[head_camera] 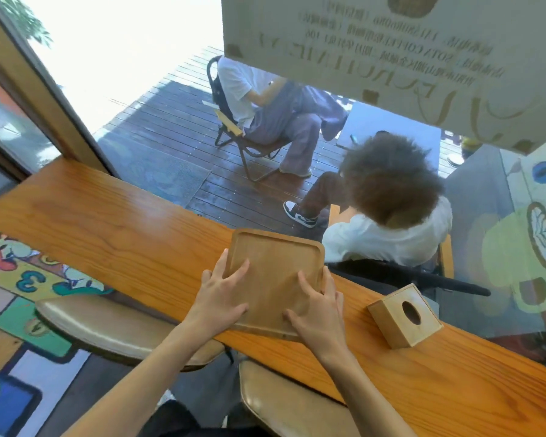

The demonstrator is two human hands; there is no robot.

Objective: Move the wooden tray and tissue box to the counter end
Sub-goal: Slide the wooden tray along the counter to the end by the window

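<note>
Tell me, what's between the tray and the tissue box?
Just bare counter, the head view shows. The right hand, resting on the tray, pokes a little into that gap beside the tissue box.

A café: window counter (108, 222), stools (108, 326), coffee cup (517, 253) painted on glass (473, 190).

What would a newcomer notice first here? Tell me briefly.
The left hand and right hand rest on the wooden tray, which lies mid-way along the long counter. To its right, apart from it, stands the tissue box. Outside, just past the counter, sits a person in a white top.
</note>
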